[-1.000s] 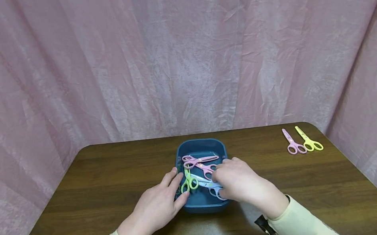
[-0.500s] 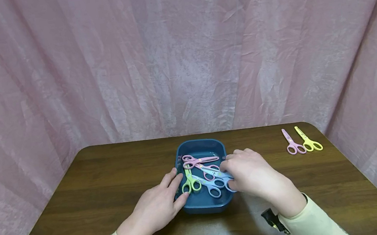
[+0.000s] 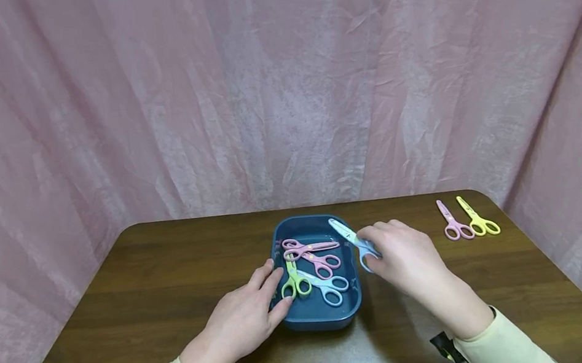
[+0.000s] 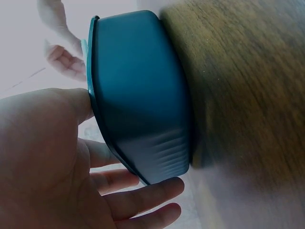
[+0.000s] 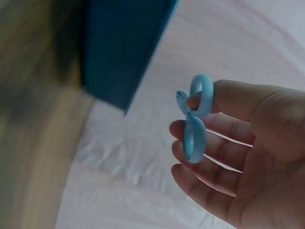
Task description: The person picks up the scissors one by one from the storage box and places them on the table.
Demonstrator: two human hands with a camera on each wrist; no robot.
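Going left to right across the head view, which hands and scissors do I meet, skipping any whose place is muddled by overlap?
The person's left hand, lime-green loop-handled scissors, light-blue loop-handled scissors, the right hand gripping them, pink scissors on the brown wooden table, yellow scissors beside those.

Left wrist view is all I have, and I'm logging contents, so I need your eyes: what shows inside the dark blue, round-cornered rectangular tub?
Observer: In the tub, four pairs of loop-handled scissors show: two pink pairs, one light green pair and one light blue pair.
Operator: What is the right hand holding?
Observer: A second light blue pair, gripped by its looped handles.
Operator: Anything outside the tub?
Observer: Yes, another pink pair and a yellow pair lie side by side at the far right of the dark brown wooden table.
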